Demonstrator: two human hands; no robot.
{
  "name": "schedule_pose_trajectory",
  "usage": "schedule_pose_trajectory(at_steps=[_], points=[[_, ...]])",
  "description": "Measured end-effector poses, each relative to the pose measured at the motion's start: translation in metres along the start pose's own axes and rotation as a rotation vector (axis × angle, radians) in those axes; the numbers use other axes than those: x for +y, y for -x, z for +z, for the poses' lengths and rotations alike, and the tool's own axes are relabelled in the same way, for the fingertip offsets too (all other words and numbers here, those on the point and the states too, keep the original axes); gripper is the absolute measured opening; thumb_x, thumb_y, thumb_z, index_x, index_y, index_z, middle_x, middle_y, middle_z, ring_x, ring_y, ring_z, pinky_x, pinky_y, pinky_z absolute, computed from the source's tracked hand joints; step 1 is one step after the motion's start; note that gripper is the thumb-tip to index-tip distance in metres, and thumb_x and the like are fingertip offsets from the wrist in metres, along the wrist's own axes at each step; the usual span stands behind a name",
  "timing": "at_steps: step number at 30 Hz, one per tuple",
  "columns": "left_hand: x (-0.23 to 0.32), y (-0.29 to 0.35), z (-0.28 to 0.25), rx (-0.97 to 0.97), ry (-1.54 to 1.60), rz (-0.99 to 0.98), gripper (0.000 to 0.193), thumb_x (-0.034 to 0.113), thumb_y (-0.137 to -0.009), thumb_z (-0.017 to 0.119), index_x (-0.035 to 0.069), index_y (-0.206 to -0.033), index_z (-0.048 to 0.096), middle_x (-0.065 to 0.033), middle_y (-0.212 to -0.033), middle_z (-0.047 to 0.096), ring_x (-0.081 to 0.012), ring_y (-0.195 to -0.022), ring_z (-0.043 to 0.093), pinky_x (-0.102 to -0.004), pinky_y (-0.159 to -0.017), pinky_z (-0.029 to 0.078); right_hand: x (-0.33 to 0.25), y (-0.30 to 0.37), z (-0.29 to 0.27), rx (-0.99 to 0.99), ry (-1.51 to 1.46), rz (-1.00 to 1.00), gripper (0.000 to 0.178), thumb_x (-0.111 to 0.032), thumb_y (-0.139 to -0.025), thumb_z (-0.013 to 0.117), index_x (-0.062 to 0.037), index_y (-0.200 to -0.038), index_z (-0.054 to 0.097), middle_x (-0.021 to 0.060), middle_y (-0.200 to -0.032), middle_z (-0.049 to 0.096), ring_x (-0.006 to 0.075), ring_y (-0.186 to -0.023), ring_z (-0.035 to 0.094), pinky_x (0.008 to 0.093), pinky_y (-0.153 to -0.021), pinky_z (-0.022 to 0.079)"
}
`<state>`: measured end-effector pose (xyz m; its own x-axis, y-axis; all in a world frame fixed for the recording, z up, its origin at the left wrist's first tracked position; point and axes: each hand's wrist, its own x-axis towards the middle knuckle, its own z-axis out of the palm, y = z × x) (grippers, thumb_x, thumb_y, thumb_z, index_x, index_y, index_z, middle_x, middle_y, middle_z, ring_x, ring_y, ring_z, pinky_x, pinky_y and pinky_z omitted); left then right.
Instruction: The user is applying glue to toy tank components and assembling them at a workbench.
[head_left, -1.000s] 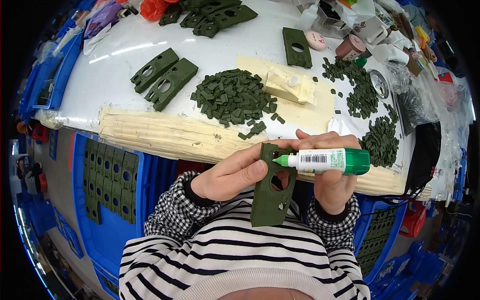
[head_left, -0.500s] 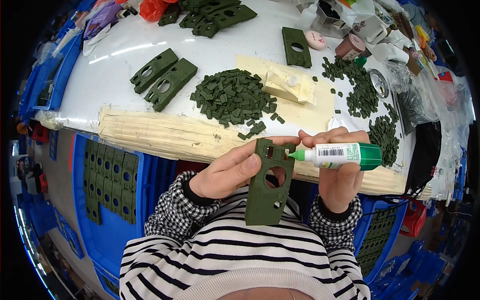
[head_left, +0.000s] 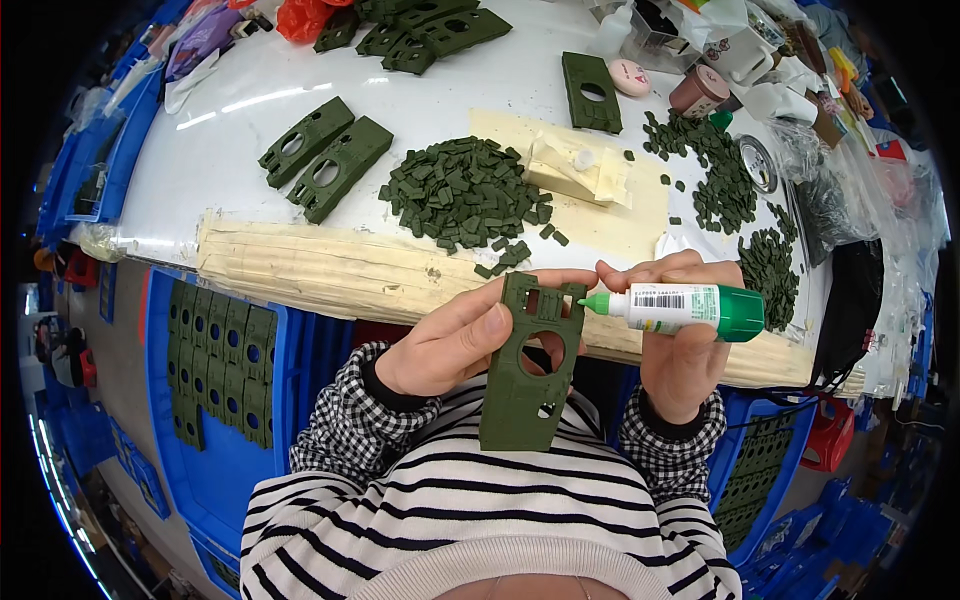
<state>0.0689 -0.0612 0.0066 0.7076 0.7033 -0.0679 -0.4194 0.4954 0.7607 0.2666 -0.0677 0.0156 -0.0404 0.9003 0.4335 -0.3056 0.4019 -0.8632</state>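
Note:
My left hand (head_left: 446, 345) grips a dark green plastic model hull (head_left: 512, 400) by its upper left edge, thumb in front. The hull has a large round hole and smaller square openings, and hangs upright in front of my striped top. In my right hand (head_left: 688, 350) lies a white glue bottle (head_left: 672, 308) with a green base, held sideways. Its light green nozzle points left at the hull's upper right corner, by a square opening; whether it touches cannot be told. Fingertips of both hands meet just above the bottle.
A pile of small green parts (head_left: 462, 192) lies on the white table (head_left: 235, 120), beside a taped block (head_left: 570, 170). More small parts (head_left: 725, 185) are at right. Other hulls (head_left: 340, 168) rest at left. Blue crates (head_left: 215, 470) with hulls flank me. Padding (head_left: 300, 270) covers the table edge.
The hull has shifted slightly left and turned more face-on. A small gap now shows around the nozzle tip, which was closer over the hull's corner. The glue bottle has barely moved.

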Motion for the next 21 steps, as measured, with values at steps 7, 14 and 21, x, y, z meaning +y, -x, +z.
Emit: schedule_pose_trajectory(at_steps=[7, 14, 21], points=[[-0.0005, 0.0004, 0.0002, -0.002, 0.01, 0.0, 0.088, 0.06, -0.084, 0.048, -0.004, -0.138, 0.022, -0.0197, -0.104, 0.054, -0.0278, -0.088, 0.061, -0.0366, -0.072, 0.054, -0.0013, -0.0005, 0.0024, 0.017, 0.019, 0.001, 0.04, -0.033, -0.087, 0.058, 0.001, -0.104, 0.044, 0.0168, -0.093, 0.055, 0.0267, -0.089, 0.06, 0.0462, -0.084, 0.052], [-0.0026, 0.001, -0.0069, -0.112, 0.07, 0.057, 0.07, 0.043, -0.093, 0.039, -0.006, -0.138, 0.021, -0.0176, -0.128, 0.039, -0.0228, -0.11, 0.048, -0.0342, -0.091, 0.041, -0.0004, -0.0001, 0.0011, 0.007, 0.023, -0.003, 0.04, -0.033, -0.088, 0.058, 0.0011, -0.104, 0.044, 0.0172, -0.093, 0.055, 0.0272, -0.089, 0.061, 0.0465, -0.084, 0.052], [0.0001, -0.0013, -0.0016, -0.006, 0.012, -0.004, 0.089, 0.061, -0.083, 0.047, -0.005, -0.138, 0.022, -0.0199, -0.103, 0.054, -0.0277, -0.086, 0.061, -0.0367, -0.072, 0.054, -0.0024, -0.0018, 0.002, -0.007, -0.029, 0.031, 0.042, -0.035, -0.088, 0.057, 0.0013, -0.104, 0.042, 0.0188, -0.093, 0.055, 0.0287, -0.091, 0.061, 0.0483, -0.087, 0.049]])
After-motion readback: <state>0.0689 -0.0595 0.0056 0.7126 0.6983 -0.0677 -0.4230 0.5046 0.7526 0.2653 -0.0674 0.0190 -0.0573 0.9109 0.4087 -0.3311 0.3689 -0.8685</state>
